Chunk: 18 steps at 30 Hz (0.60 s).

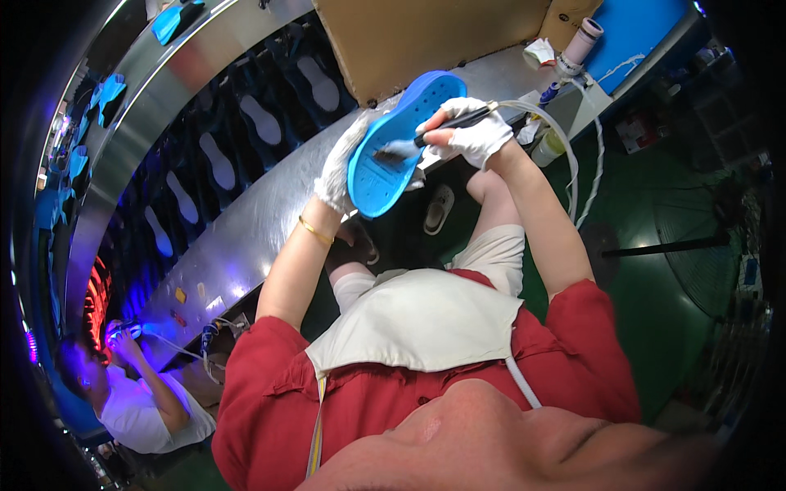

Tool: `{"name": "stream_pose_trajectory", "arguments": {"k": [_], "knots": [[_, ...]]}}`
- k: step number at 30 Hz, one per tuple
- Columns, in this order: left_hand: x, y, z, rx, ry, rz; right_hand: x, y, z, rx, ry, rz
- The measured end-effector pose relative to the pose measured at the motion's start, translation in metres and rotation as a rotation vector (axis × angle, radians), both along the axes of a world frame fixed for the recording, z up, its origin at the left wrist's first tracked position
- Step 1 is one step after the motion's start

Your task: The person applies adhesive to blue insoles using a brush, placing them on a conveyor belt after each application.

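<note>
A bright blue foam shoe point(385, 182) with small holes toward its far end is tilted above the metal bench edge. My left hand point(337, 168), in a white knit glove, grips it along its left side. In my right hand point(476, 135), whose white glove leaves some fingertips bare, is a brush point(465, 119) with a black handle. Its pale bristles end in a dark tip that rests on or just over the inner sole. From the handle's rear a clear tube point(561, 135) curves down to the right. My left fingers are partly hidden by the shoe.
Pale sole-shaped pieces point(260, 119) ride on a dark curved conveyor beyond the metal bench point(246, 221). A cardboard box point(434, 41) stands at the back. At right are a pink cylinder point(583, 41), a yellowish bottle point(547, 149) and a fan point(688, 245). A co-worker point(151, 401) sits at lower left.
</note>
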<state>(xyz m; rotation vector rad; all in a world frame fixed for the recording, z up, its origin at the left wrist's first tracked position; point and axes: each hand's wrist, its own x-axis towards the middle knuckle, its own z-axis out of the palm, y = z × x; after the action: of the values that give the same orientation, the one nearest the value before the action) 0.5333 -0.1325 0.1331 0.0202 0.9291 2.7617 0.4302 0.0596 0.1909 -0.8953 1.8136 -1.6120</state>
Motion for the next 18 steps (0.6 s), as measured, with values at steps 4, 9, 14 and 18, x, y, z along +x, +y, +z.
{"name": "stream_pose_trajectory", "arguments": {"k": [4,9,14,18], "knots": [[0.02,0.006,0.011,0.086,0.074,-0.034,-0.034,0.008,0.004,-0.212,0.061,-0.27],[0.018,0.008,0.006,0.051,0.088,0.07,-0.025,-0.019,-0.042,-0.712,0.163,-0.51],[0.023,-0.012,-0.002,0.085,0.075,0.249,0.066,-0.015,-0.04,-0.394,0.252,-0.03],[0.036,-0.015,0.009,-0.015,0.136,0.192,0.042,-0.005,-0.018,-0.451,0.244,-0.036]]}}
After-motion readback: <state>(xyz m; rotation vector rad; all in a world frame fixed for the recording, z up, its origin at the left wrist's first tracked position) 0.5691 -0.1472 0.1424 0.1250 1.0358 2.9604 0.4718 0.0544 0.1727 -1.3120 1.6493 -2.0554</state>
